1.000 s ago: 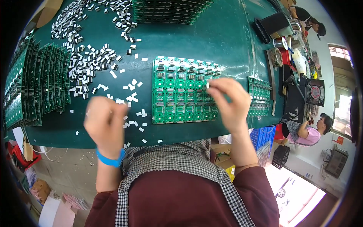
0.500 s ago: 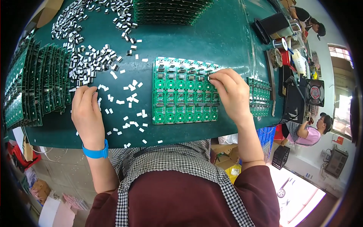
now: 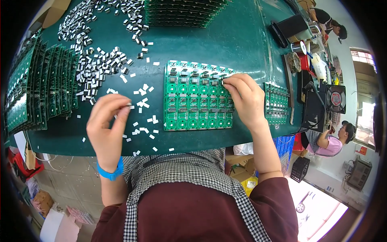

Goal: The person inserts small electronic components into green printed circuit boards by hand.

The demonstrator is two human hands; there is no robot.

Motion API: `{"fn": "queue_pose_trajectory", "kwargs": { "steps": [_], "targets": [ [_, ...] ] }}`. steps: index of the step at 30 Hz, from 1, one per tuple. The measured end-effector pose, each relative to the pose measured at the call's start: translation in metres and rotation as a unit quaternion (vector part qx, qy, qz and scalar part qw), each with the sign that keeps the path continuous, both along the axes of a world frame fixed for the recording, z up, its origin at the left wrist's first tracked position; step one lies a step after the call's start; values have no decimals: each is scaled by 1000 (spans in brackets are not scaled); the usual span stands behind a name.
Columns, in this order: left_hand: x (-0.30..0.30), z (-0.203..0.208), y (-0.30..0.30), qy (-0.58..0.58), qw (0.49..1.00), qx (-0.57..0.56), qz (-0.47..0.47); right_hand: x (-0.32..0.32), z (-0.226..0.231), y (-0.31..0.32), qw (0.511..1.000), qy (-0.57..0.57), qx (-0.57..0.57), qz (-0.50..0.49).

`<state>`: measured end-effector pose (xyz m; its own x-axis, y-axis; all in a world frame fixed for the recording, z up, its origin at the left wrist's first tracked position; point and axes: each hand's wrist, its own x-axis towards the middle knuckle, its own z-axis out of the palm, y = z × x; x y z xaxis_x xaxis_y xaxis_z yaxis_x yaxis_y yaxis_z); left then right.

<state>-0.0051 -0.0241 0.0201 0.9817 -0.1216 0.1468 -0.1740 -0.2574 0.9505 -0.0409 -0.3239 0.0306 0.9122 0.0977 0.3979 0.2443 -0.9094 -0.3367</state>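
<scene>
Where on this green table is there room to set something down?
Widest: the bare table between the far board stack, the board panel and the black box. A narrower strip runs between the panel and the near edge. Crowded: the left side, with loose parts, upright boards and the left hand.

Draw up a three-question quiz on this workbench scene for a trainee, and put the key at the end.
1. Multiple choice: what is the right hand nearest to?
A) the fan
B) the central board
C) the solder spool

2. True or false: the blue band is worn on the right wrist.

3. Fill in the blank: the big pile of black-and-white parts lies to the ____ of the central board.

Key: 1. B. 2. False; the blue band is on the left wrist. 3. left.
</scene>
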Motion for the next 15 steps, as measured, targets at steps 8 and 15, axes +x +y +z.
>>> {"fn": "queue_pose_trajectory", "kwargs": {
  "steps": [8, 15],
  "targets": [
    [-20, 5, -28, 130, 968, -189, -103, -3, -8, -3, 1000, -21, 15, 4],
    [-29, 3, -40, 76, 973, -94, -199, -1, -2, -4, 1000, -9, -4, 29]
  ]
}}
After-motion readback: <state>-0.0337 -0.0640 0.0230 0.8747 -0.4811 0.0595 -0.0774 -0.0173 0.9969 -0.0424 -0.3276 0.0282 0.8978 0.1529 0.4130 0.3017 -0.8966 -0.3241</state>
